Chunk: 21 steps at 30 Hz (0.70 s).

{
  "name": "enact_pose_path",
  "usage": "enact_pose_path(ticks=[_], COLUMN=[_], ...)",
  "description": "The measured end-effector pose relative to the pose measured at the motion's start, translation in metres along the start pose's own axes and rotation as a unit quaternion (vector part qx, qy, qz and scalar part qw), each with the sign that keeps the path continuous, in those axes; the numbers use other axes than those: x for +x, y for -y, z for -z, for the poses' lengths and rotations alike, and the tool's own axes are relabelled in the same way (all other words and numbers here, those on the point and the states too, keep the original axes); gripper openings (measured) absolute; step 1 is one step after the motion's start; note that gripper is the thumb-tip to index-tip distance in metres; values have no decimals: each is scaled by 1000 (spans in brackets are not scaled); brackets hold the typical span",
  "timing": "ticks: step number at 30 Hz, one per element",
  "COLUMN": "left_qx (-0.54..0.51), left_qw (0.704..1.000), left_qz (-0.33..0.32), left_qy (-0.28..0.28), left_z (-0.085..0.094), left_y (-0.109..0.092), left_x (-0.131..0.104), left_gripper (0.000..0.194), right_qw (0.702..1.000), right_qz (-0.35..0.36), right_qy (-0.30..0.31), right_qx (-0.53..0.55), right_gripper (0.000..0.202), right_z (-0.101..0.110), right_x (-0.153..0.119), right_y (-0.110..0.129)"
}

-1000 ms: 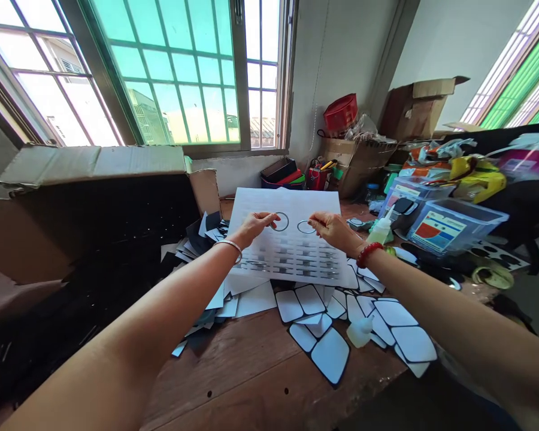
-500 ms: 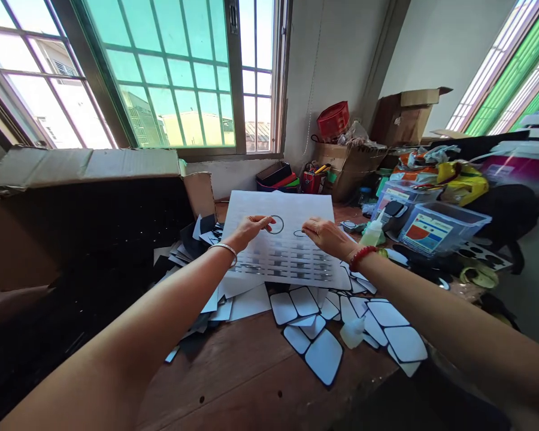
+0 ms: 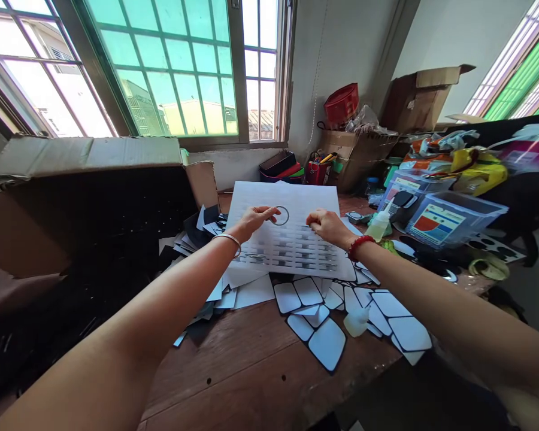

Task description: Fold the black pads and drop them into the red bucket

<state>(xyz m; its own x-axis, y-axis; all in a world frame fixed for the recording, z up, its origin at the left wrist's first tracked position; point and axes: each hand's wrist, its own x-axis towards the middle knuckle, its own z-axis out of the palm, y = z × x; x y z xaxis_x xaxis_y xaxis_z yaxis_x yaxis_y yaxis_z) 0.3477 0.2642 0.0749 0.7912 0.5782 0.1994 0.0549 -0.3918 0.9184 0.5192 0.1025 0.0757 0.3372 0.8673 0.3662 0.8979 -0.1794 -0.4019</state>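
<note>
A thin dark ring (image 3: 288, 215) stands out from the fingertips of my left hand (image 3: 257, 219), which pinches it at its left edge. It is held above a white sheet-like panel (image 3: 247, 197) marked with rows of short grey shapes. On the panel's right side, my right hand (image 3: 327, 227) has its fingers closed and pointing down close to the surface. Whatever is between those fingers is hidden. Several white pieces with black borders (image 3: 327, 344) lie in front of the panel, some overlapping.
White and black offcuts (image 3: 227, 299) pile up left of the panel, beside a large cardboard box (image 3: 90, 152). To the right are a squeeze bottle (image 3: 379, 225) and a clear plastic tub (image 3: 469, 218). A small translucent container (image 3: 356, 322) rests among the bordered pieces.
The small ring seen at my right fingertips no longer shows, and those fingers are now lower against the panel. My left hand keeps its ring. The whole view has shifted slightly.
</note>
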Motion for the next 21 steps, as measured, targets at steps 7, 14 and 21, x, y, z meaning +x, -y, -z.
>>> enact_pose_path(ticks=[7, 14, 21], left_qx=[15, 39, 110], left_qw=[999, 997, 991], left_qz=[-11, -31, -20], left_qy=[27, 51, 69], left_z=[1, -1, -8], left_y=[-3, -7, -4], left_x=[-3, -4, -2], left_gripper=[49, 58, 61], right_qw=[987, 983, 998], right_qz=[-17, 10, 44], right_qy=[18, 45, -33], right_qx=[158, 175, 4], right_gripper=[20, 11, 16], right_z=[16, 13, 47], right_x=[17, 23, -2], right_y=[18, 40, -2])
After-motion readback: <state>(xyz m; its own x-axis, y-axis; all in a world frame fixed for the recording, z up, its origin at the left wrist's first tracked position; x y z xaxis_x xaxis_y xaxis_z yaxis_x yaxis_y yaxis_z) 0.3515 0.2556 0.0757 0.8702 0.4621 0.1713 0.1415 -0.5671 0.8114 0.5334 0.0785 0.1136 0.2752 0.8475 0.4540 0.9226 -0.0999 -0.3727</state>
